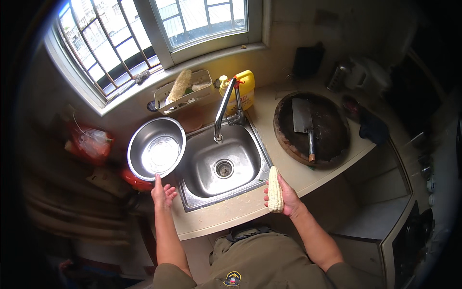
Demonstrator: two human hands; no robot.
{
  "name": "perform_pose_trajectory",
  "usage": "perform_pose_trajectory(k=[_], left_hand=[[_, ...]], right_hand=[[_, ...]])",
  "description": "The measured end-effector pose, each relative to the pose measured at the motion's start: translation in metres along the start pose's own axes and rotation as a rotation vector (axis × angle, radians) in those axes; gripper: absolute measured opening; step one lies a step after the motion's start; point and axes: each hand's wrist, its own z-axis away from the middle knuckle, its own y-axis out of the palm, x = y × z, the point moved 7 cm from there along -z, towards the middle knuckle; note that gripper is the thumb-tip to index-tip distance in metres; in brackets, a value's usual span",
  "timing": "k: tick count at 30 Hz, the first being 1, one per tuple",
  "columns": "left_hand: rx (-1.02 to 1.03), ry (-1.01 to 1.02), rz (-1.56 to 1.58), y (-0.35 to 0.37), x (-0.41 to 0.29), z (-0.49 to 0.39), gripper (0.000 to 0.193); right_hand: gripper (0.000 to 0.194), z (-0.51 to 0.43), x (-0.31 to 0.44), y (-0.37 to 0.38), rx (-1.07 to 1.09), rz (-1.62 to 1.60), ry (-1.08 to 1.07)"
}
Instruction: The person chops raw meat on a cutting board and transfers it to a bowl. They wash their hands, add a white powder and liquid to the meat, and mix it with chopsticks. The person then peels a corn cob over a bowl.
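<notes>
My right hand (284, 197) is closed around a husked ear of pale corn (275, 189), held upright over the counter's front edge, right of the sink. My left hand (163, 192) has its fingers apart and holds nothing; its thumb is at the near rim of a stainless steel basin (156, 149), and whether it touches cannot be told. The basin stands left of the steel sink (202, 177), whose drain shows. A chrome faucet (224, 110) arches over the sink. To the right, a cleaver (303, 119) lies on a thick round chopping board (328, 144).
Behind the sink are a yellow pump jug (247, 90) and a plastic rack (184, 103) holding a loofah (180, 85). Red plastic bags (94, 144) are at the left. A dark cloth (374, 129) lies right of the board. A barred window is above.
</notes>
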Motion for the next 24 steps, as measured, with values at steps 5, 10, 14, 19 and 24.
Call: perform_pose_trajectory(k=[5,10,14,19,24], left_hand=[[-0.019,0.003,0.025,-0.004,-0.002,-0.071,0.048],[0.039,0.065,0.05,0.005,-0.003,-0.066,0.034],[0.142,0.086,-0.06,0.009,-0.002,-0.005,0.035],[0.259,0.059,-0.251,0.024,-0.004,0.061,0.032],[0.294,0.039,-0.409,0.048,0.006,0.069,0.029]], right_hand=[[0.062,0.005,0.029,0.0,0.066,0.073,0.013],[0.059,-0.001,0.036,-0.004,0.009,0.068,-0.001],[0.056,-0.005,0.039,-0.008,-0.015,0.056,0.001],[0.054,-0.027,0.053,-0.01,0.02,0.05,0.022],[0.054,-0.043,0.067,-0.007,0.106,0.077,0.082]])
